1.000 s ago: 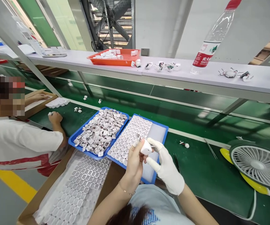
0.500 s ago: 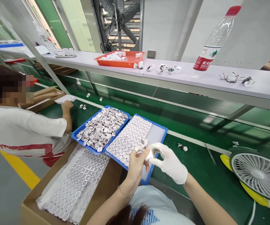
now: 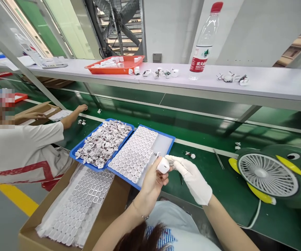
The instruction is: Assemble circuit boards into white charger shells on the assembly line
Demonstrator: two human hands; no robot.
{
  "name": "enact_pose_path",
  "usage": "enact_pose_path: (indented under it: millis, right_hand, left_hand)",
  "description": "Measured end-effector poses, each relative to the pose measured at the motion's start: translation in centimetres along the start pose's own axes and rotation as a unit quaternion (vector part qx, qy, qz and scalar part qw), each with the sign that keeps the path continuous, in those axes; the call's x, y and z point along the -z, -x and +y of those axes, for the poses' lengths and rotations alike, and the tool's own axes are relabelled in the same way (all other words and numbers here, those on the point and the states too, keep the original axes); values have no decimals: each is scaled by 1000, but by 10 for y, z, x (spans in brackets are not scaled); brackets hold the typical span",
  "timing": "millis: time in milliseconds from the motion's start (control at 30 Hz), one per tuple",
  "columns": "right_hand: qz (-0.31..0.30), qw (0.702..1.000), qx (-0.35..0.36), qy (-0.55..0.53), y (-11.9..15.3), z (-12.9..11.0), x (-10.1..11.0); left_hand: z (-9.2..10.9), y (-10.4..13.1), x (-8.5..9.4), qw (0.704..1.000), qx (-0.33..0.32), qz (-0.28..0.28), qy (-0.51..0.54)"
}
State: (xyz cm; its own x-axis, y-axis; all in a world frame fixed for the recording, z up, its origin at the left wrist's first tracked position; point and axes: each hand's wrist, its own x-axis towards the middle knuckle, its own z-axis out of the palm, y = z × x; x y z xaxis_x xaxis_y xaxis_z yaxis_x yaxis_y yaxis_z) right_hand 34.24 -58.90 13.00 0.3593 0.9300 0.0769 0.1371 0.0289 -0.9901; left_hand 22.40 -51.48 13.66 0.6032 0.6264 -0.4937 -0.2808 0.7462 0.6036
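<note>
My left hand (image 3: 151,179), bare, is closed round a small white charger housing (image 3: 163,165) with a narrow slot in its outward face. A metal-pronged part (image 3: 158,154) shows just above the left fingers. My right hand (image 3: 192,177), in a white glove, has its fingers pressed together at the right side of the housing; the fingertips are partly hidden behind it. Behind my hands is a blue tray (image 3: 171,143) with rows of white housings (image 3: 136,153). Left of it, another blue tray (image 3: 73,153) holds a heap of small white parts with wires (image 3: 104,143).
A cardboard box (image 3: 26,228) of clear-celled trays (image 3: 77,205) stands at left. A co-worker (image 3: 22,146) reaches over the bench beyond. Tweezers (image 3: 218,159), a loose wired part (image 3: 190,155) and a green fan (image 3: 268,174) are at right. The shelf bears an orange tray (image 3: 137,64) and a water bottle (image 3: 204,45).
The housing has turned so its slotted face shows. My right fingers have straightened and drawn closer together. The view has shifted right, and the co-worker's hand has reached farther across the bench.
</note>
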Motion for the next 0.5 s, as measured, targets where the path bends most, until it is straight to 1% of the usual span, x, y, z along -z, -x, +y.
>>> enact_pose_path:
  millis: [200,300,367,433,500]
  right_hand:
    - [11,999,29,16,12,-1,17]
    - [19,997,52,61,15,2,21]
    - [43,992,74,97,16,4,18]
    - [78,972,135,175,14,8,9]
    - [97,928,227,280,9,14,-5]
  left_hand:
    - [-9,7,-15,999,32,9,8]
    - [-14,8,-15,999,39,12,15]
    - [-20,8,-13,999,31,17,20]
    - [-30,7,-9,999,8,24,25]
    - [-41,6,-3,999,-24,32,27]
